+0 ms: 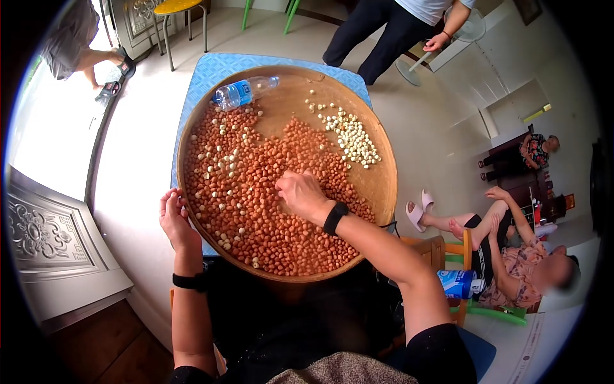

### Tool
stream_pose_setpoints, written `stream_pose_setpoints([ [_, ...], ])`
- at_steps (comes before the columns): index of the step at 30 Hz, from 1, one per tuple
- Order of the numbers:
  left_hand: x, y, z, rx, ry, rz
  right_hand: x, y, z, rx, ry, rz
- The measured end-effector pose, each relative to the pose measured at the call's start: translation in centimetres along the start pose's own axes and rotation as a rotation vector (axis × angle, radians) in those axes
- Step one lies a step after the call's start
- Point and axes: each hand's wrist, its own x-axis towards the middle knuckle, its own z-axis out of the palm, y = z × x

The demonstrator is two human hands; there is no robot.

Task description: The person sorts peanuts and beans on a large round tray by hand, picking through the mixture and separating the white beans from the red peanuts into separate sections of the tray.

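Note:
A round wooden tray (387,137) holds a wide spread of reddish-brown peanuts (275,224). Pale lotus seeds (352,137) form a separate pile at its right, and more are scattered among the peanuts on the left. My right hand (304,194) is over the middle of the peanuts, fingers bent down and drawn together; what lies between the fingertips is hidden. Just outside the tray's left rim, my left hand (178,219) is raised with curled fingers. Something small and reddish seems to show at its fingertips, too small to name.
A clear plastic bottle (246,93) lies inside the tray's far edge. Beneath the tray is a blue-covered table (214,67). A yellow stool (176,8) and a standing person (384,32) are beyond. At right, a person (511,269) sits near a blue-labelled container (455,283).

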Motion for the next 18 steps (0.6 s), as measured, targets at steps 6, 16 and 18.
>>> stream_pose_setpoints([
  [6,-0.06,0.09,-0.09,-0.028,0.001,-0.024,-0.19,0.16,-0.32,0.059,0.042,-0.048],
  [16,0.12,-0.11,-0.05,-0.022,0.007,-0.019,0.03,0.38,-0.2,0.015,-0.014,-0.066],
  [18,0.1,-0.08,0.03,-0.023,0.01,-0.019,-0.03,0.72,0.12,-0.007,0.015,-0.09],
])
